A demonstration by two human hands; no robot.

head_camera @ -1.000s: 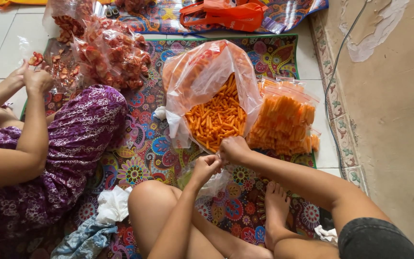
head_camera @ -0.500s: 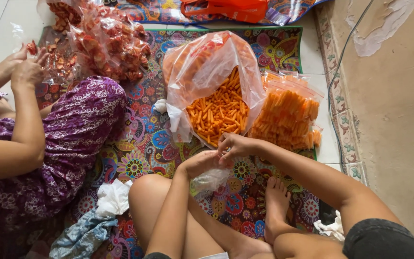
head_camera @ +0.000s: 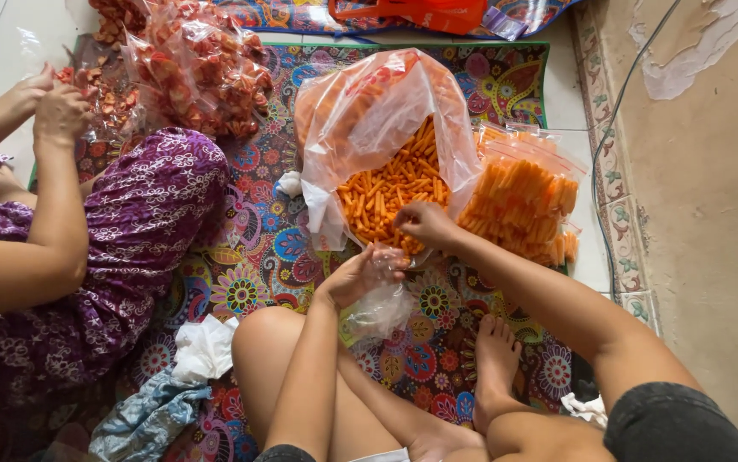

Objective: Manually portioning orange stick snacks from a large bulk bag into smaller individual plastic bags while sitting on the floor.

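Observation:
I sit on a patterned mat (head_camera: 257, 248). My left hand (head_camera: 360, 272) grips the mouth of a small clear plastic bag (head_camera: 379, 310) that hangs over my knee. My right hand (head_camera: 424, 224) reaches into the rim of a large clear bag (head_camera: 369, 120) full of orange snack sticks (head_camera: 390, 188), fingers curled among them; whether it holds any is hidden. Beside that bag stand small filled packets of orange sticks (head_camera: 523, 201).
A person in a purple patterned dress (head_camera: 112, 257) sits at my left, both hands (head_camera: 48, 107) working a bag of reddish snacks (head_camera: 198, 68). Crumpled white and blue cloths (head_camera: 189, 368) lie by my knee. A tiled border and beige floor (head_camera: 694, 222) run along the right.
My view has shifted slightly. My right hand has gone from beside my left hand into the big bag's mouth. The other person's hands stay at the reddish snack bags.

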